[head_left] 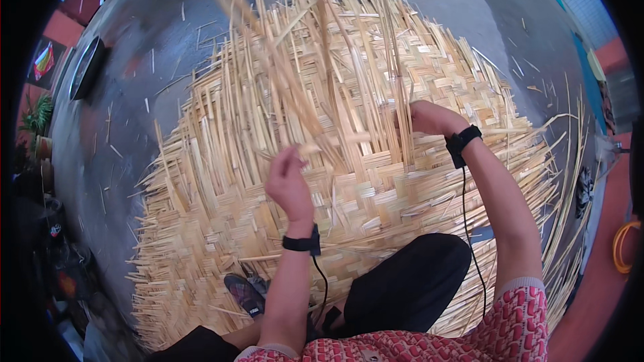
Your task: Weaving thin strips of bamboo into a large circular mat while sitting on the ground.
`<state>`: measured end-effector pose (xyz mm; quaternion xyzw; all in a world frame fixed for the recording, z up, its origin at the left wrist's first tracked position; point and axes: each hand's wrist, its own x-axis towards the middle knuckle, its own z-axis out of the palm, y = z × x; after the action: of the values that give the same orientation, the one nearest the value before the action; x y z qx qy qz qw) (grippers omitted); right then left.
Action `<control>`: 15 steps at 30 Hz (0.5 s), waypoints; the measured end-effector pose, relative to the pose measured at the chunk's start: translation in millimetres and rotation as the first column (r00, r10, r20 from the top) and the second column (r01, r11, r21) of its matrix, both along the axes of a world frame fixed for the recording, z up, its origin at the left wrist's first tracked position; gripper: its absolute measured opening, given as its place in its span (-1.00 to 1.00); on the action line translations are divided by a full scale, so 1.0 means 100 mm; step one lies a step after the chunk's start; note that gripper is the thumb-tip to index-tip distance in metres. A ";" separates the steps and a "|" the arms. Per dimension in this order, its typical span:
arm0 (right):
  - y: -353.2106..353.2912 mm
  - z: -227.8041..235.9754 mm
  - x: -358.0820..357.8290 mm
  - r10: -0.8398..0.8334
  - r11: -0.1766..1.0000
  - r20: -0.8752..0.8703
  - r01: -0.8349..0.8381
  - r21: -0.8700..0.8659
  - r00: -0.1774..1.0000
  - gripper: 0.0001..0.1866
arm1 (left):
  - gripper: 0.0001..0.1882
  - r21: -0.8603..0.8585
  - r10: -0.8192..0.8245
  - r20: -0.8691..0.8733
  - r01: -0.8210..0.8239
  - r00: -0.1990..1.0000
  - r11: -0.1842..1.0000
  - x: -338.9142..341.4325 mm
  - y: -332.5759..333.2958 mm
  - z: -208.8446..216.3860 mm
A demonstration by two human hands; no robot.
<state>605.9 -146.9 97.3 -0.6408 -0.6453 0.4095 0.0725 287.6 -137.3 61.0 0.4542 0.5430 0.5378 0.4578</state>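
Note:
A large mat of flat, straw-coloured reed strips (376, 194) lies on the floor under me, woven in a zigzag pattern. My left hand (288, 184) is over its middle, fingers curled together beside the loose strips; what they pinch, if anything, is hidden. My right hand (433, 119) is closed at the base of several raised reed strips (396, 60), its fingertips partly behind them. Between both hands a pale crosswise strip (352, 139) passes among the raised ones. A blurred bunch of strips (285, 74) leans up to the far left.
Loose reeds (567, 188) lie along the mat's right side. Straw scraps litter the grey floor (134, 141). A dark round basin (86, 68) leans at the far left, above a potted plant (37, 114). My shoe (243, 293) rests on the mat; a yellow coil (624, 248) is at the right.

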 end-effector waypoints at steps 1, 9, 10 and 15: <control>-0.05 -0.01 -0.04 0.091 0.991 0.214 -0.068 -0.114 0.973 -0.72 | -0.78 -0.039 -0.095 -0.023 0.094 0.995 0.995 0.00 -0.15 -0.02; -0.45 -0.14 -0.10 -0.035 0.994 0.385 -0.008 0.108 0.922 -0.80 | -0.58 -0.049 -0.072 0.596 0.126 0.800 0.991 -0.73 0.01 0.18; -0.47 -0.18 -0.06 -0.023 0.987 0.348 -0.033 0.154 0.937 -0.80 | -0.54 0.037 -0.145 0.727 0.174 0.671 0.984 -1.04 0.06 0.21; -0.47 -0.52 0.04 -0.043 0.971 0.470 -0.073 0.227 0.882 -0.82 | -0.69 -0.035 -0.249 -0.130 0.247 0.960 0.968 -2.51 0.28 0.15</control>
<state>609.7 -194.2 45.3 -0.7028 -0.6926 0.1619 -0.0135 37.0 -108.9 75.6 0.5494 0.5160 0.4396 0.4885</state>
